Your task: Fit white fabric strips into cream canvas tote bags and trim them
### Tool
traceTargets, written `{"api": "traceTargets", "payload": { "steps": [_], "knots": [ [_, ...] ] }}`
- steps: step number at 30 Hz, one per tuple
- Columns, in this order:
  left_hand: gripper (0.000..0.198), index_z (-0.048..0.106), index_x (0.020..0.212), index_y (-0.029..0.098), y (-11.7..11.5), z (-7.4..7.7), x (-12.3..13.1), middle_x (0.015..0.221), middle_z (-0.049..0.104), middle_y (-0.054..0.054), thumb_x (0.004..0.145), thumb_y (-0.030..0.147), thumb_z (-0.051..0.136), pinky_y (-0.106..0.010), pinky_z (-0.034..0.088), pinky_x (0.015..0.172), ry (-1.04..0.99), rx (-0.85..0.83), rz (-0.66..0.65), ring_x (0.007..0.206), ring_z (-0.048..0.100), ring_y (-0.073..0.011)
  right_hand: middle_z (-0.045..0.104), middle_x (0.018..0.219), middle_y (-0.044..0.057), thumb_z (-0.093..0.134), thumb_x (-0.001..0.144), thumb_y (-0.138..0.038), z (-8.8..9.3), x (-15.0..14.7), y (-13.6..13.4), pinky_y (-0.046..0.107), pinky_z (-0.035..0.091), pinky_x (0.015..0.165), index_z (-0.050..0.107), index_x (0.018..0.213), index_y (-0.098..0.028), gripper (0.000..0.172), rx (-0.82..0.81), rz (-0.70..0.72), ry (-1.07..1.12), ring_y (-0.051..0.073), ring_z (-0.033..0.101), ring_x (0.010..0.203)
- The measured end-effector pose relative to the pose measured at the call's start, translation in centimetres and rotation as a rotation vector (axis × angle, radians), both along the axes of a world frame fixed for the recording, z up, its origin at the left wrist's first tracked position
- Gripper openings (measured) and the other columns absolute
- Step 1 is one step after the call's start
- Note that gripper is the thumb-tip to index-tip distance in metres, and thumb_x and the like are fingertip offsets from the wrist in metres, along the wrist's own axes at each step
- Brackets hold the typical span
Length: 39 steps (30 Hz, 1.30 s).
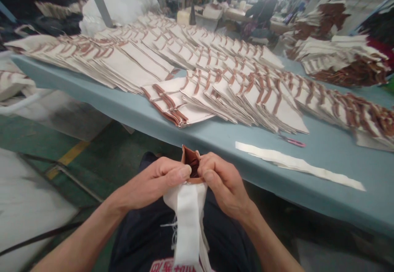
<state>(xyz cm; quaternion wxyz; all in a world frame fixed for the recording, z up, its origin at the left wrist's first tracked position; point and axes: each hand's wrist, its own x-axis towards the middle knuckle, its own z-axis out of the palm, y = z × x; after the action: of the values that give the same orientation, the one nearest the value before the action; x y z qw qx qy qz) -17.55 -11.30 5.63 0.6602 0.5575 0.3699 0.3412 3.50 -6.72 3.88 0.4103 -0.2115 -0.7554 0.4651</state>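
Over my lap hangs a white fabric bag (171, 198) with a brown lining, its mouth pulled apart between my two hands. My left hand (163, 177) pinches the left side of the rim, thumb on top. On the right side, my right hand (220, 179) grips the rim with curled fingers. A white fabric strip (188, 222) runs down the front of the bag, and loose threads dangle at its left edge. The bag's lower end drops out of the frame. Dark red lettering shows below it.
On the blue-covered table (215, 138) lie overlapping rows of white and brown fabric pieces (246, 95). Near its front edge are pink-handled snips (294, 142) and white strips (295, 163). A fabric pile (341, 58) stands at the right; a person (263, 11) is in the background.
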Motion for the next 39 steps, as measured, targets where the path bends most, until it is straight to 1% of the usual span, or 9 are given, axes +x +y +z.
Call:
{"api": "traceTargets", "payload": {
  "steps": [5, 9, 15, 21, 24, 27, 29, 33, 39],
  "knots": [
    [0.047, 0.041, 0.07, 0.019, 0.9, 2.5, -0.2, 0.067, 0.029, 0.006, 0.105, 0.049, 0.05, -0.025, 0.02, 0.05, 0.137, 0.115, -0.059, 0.058, 0.026, -0.0098, 0.049, 0.072, -0.003, 0.043, 0.11, -0.046, 1.1, 0.3, 1.0, 0.031, 0.037, 0.066, 0.049, 0.076, -0.022, 0.042, 0.013, 0.01, -0.044, 0.015, 0.045, 0.066],
    [0.045, 0.037, 0.07, 0.02, 1.5, 3.3, 0.7, 0.067, 0.028, 0.006, 0.107, 0.043, 0.047, -0.025, 0.021, 0.051, 0.209, 0.195, -0.102, 0.058, 0.027, -0.0099, 0.046, 0.071, -0.004, 0.048, 0.108, -0.046, 1.1, 0.7, 1.7, 0.028, 0.035, 0.063, 0.049, 0.075, -0.022, 0.042, -0.086, 0.064, -0.068, 0.014, 0.042, 0.065],
    [0.052, 0.029, 0.064, 0.021, 1.6, 2.5, 1.8, 0.063, 0.025, 0.006, 0.106, 0.048, 0.044, -0.027, 0.022, 0.051, 0.239, 0.188, -0.155, 0.056, 0.024, -0.0104, 0.049, 0.073, -0.003, 0.047, 0.108, -0.051, 0.4, 1.5, 2.2, 0.028, 0.038, 0.066, 0.049, 0.074, -0.022, 0.045, -0.13, 0.082, -0.132, 0.014, 0.046, 0.068],
    [0.05, 0.03, 0.06, 0.021, 1.0, 1.9, 3.6, 0.058, 0.027, 0.005, 0.103, 0.039, 0.046, -0.027, 0.02, 0.048, 0.297, 0.25, -0.027, 0.052, 0.025, -0.0094, 0.058, 0.082, 0.0, 0.048, 0.108, -0.05, -0.9, 1.4, 2.1, 0.03, 0.044, 0.076, 0.055, 0.081, -0.021, 0.04, -0.122, 0.078, -0.091, 0.016, 0.054, 0.078],
    [0.048, 0.032, 0.06, 0.021, 1.0, 1.6, 4.3, 0.056, 0.029, 0.005, 0.103, 0.037, 0.046, -0.026, 0.024, 0.05, 0.313, 0.323, 0.064, 0.051, 0.028, -0.0096, 0.067, 0.1, 0.004, 0.051, 0.107, -0.046, -1.6, 1.8, 2.5, 0.031, 0.049, 0.086, 0.061, 0.101, -0.021, 0.028, -0.239, -0.018, -0.039, 0.018, 0.062, 0.094],
    [0.05, 0.036, 0.061, 0.02, 1.1, 0.8, 4.2, 0.059, 0.032, 0.005, 0.104, 0.043, 0.047, -0.025, 0.025, 0.05, 0.356, 0.276, 0.133, 0.053, 0.03, -0.0096, 0.07, 0.096, 0.004, 0.051, 0.107, -0.041, -1.2, 3.0, 2.4, 0.03, 0.05, 0.081, 0.065, 0.101, -0.02, 0.026, -0.281, -0.125, -0.109, 0.018, 0.064, 0.09],
    [0.051, 0.039, 0.062, 0.02, 1.1, 0.1, 4.1, 0.061, 0.033, 0.005, 0.105, 0.045, 0.047, -0.025, 0.023, 0.049, 0.399, 0.23, 0.154, 0.054, 0.031, -0.0095, 0.07, 0.088, 0.002, 0.055, 0.105, -0.036, -0.5, 3.7, 1.7, 0.029, 0.049, 0.075, 0.066, 0.094, -0.02, 0.022, -0.219, -0.146, -0.231, 0.017, 0.064, 0.081],
    [0.051, 0.039, 0.061, 0.019, 1.1, -0.9, 4.0, 0.061, 0.035, 0.004, 0.106, 0.041, 0.044, -0.025, 0.027, 0.055, 0.462, 0.302, 0.222, 0.057, 0.036, -0.0102, 0.073, 0.088, 0.004, 0.062, 0.101, -0.029, 0.8, 3.9, -0.3, 0.031, 0.046, 0.074, 0.067, 0.095, -0.019, 0.013, 0.095, -0.203, -0.416, 0.019, 0.066, 0.08],
    [0.049, 0.046, 0.062, 0.018, 0.9, -1.4, 4.4, 0.065, 0.045, 0.003, 0.107, 0.037, 0.047, -0.025, 0.033, 0.061, 0.409, 0.337, 0.311, 0.063, 0.042, -0.0119, 0.078, 0.092, 0.01, 0.057, 0.107, -0.033, 0.3, 2.4, -1.2, 0.033, 0.046, 0.073, 0.071, 0.104, -0.016, 0.022, 0.383, -0.292, -0.518, 0.023, 0.07, 0.081]
  ]
}}
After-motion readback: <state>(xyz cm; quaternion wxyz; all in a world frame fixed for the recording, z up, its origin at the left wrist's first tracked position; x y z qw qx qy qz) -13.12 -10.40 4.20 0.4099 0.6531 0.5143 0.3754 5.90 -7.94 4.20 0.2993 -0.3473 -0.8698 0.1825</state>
